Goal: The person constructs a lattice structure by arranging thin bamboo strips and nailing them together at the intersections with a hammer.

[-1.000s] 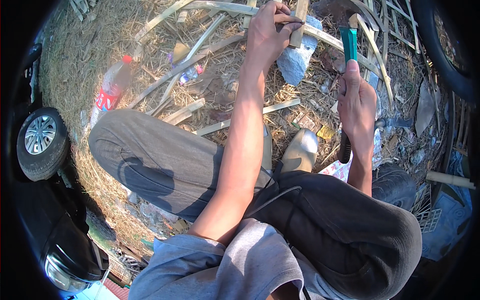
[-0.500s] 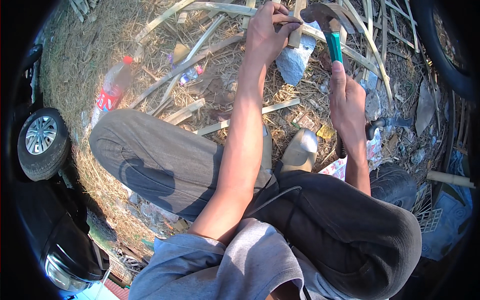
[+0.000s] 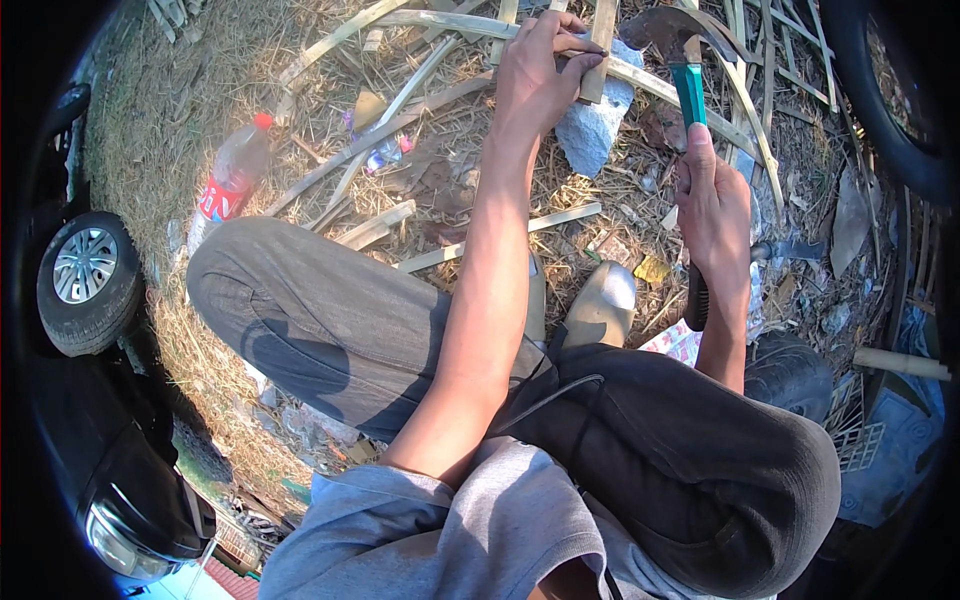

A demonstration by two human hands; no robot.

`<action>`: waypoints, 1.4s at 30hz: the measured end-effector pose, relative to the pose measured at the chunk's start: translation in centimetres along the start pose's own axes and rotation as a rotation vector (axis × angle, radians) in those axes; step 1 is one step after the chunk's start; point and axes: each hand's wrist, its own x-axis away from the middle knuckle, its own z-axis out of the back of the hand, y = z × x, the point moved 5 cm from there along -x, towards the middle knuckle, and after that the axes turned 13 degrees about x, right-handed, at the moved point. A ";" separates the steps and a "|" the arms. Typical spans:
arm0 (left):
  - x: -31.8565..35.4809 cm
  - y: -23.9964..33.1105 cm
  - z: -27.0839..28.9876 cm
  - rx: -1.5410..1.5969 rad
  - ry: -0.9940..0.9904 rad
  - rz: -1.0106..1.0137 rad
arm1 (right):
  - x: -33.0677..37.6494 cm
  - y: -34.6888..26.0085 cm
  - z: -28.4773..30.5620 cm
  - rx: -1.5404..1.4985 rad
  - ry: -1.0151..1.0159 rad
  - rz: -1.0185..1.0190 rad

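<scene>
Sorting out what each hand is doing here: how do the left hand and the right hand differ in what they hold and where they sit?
The left hand pinches a pale bamboo strip far out over a grey stone; the right hand sits nearer the body, fisted around a green-handled hatchet. The left arm is stretched long, the right one bent short. Both are bare and closed on something.

Grey short-slv tee (image 3: 450, 530), dark grey trousers (image 3: 330, 330), poss. tan shoe (image 3: 600, 305), bare forearms, thin black cord.
</scene>
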 end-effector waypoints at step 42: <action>0.7 0.5 -0.7 -0.252 0.162 -0.354 | 0.8 -0.5 -0.4 -0.047 0.080 0.042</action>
